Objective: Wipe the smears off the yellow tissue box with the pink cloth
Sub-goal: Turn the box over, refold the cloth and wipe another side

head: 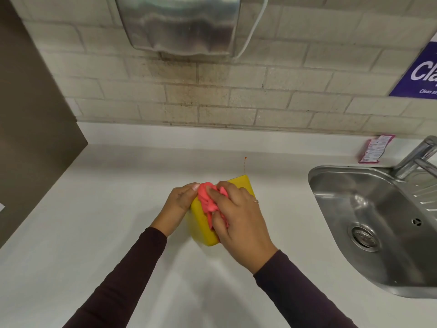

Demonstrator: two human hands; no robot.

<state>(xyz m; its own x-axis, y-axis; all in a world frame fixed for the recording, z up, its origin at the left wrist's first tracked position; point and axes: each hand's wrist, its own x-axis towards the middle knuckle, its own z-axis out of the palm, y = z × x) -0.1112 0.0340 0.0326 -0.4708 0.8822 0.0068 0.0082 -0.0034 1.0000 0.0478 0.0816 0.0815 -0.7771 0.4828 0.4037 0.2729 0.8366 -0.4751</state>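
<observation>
The yellow tissue box [201, 229] stands on the white counter [94, 233] in the middle of the head view. My left hand [178, 202] grips its left side and holds it steady. My right hand [238, 217] presses the bunched pink cloth [207, 201] against the top of the box. The cloth and my right hand hide most of the box's top face, so no smears show.
A steel sink [369, 221] with a tap [418, 159] is set in the counter at the right. A pink packet [373, 149] lies by the tiled wall. A metal hand dryer [179, 24] hangs above. A brown panel [30, 126] borders the left.
</observation>
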